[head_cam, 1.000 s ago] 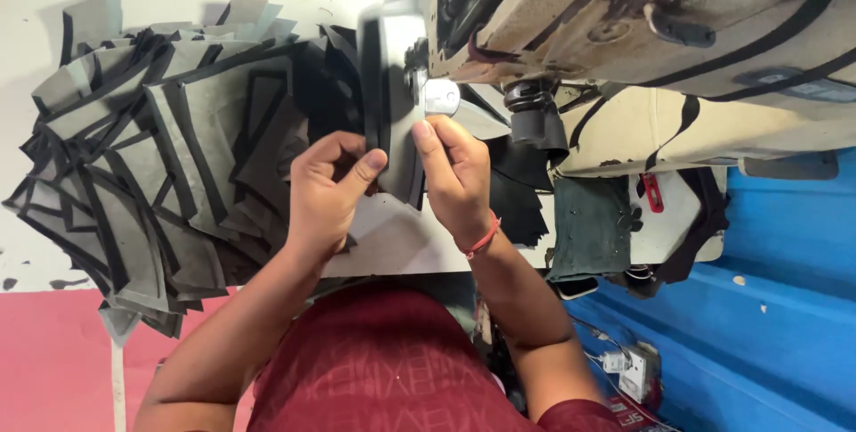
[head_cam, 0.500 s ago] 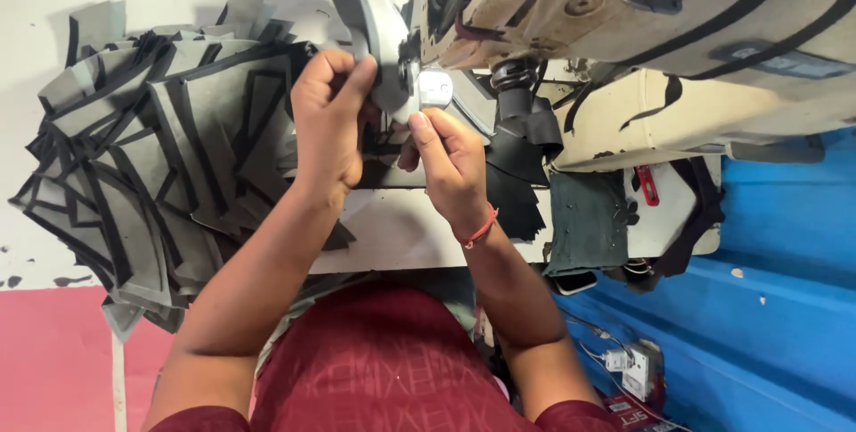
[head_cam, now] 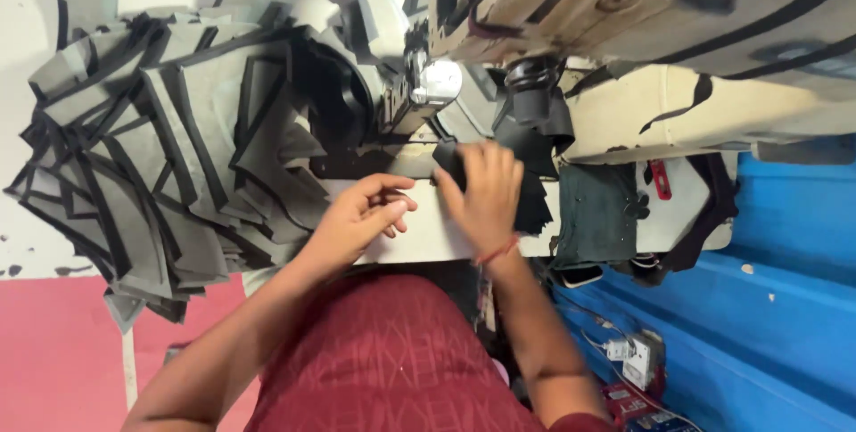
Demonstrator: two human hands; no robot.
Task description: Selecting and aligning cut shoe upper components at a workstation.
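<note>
**Both hands at the sewing machine, dark piece under the right palm**

Nearest the camera: the person's dark red shirt (head_cam: 392,361) and two bare forearms reaching forward. A red thread band (head_cam: 497,250) sits on the right wrist.

Left hand (head_cam: 361,218): rests on the pale table (head_cam: 419,236) just left of the right hand. Fingers curl loosely inward, thumb against the forefinger. Grip is released; nothing visible between the fingers. Judged to be idle or steadying, placed close enough to help guide the piece.

Right hand (head_cam: 481,196): lies flat, fingers spread and pointing away from the body, pressing a black fabric piece (head_cam: 533,205) onto the table. Palm-down hold, not a pinch; the grip is a flat press on the fabric, probably so that it can slide without lifting. The piece lies just in front of the machine's needle area, its edges showing to the right of the fingers and at the fingertips.

Further out: the sewing machine (head_cam: 624,4), cream with dark worn patches, spans the upper right. A bright metal part (head_cam: 437,82) shines at its head, just beyond the fingertips.

Left of the machine: a large fanned stack of grey pieces with black edging (head_cam: 169,147), overlapping and overhanging the table edge, within easy reach of the left hand.

Right side, lower: a blue surface (head_cam: 767,307); a dark green cloth (head_cam: 596,213) hangs off the table edge.
</note>
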